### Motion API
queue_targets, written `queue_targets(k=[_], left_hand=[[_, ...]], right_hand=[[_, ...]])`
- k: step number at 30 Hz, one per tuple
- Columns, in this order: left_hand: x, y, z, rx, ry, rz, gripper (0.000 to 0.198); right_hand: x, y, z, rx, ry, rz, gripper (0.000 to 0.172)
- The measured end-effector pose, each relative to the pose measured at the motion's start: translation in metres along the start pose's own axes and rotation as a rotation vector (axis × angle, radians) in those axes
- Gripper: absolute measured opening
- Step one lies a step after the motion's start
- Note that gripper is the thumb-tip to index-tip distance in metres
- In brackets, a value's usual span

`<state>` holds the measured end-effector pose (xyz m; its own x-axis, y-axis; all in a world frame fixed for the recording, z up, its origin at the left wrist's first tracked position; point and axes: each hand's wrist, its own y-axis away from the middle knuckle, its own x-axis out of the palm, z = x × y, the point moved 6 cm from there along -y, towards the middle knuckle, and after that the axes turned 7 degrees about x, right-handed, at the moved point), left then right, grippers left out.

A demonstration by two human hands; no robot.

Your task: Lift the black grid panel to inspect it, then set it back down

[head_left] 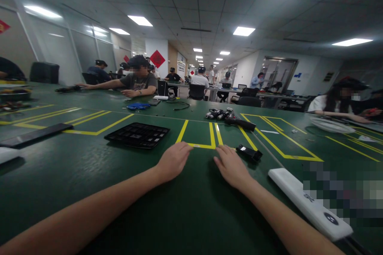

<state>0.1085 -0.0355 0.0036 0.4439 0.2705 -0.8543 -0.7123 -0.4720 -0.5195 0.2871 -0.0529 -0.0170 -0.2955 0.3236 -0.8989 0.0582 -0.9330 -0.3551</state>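
Both my forearms stretch forward over a dark green table. My left hand lies palm down, fingers together and flat, fingertips at the edge of a yellow taped rectangle. My right hand also rests flat with fingers extended, holding nothing. A small black device lies just right of my right hand. A black keyboard sits ahead and left of my left hand.
A white bar-shaped device lies at the right. A black screwdriver-like tool and small cylinders lie further ahead. A dark flat bar lies at left. Several people sit at the far side and at other tables.
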Motion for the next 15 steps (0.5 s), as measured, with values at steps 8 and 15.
queue_targets(k=[8, 15], left_hand=[[0.011, -0.004, -0.048, 0.159, -0.051, 0.294, 0.022], [0.023, -0.009, 0.04, -0.312, -0.207, 0.298, 0.025]], right_hand=[[-0.025, -0.006, -0.086, 0.391, 0.411, -0.139, 0.044], [-0.006, -0.01, -0.1, 0.478, 0.425, 0.001, 0.039]])
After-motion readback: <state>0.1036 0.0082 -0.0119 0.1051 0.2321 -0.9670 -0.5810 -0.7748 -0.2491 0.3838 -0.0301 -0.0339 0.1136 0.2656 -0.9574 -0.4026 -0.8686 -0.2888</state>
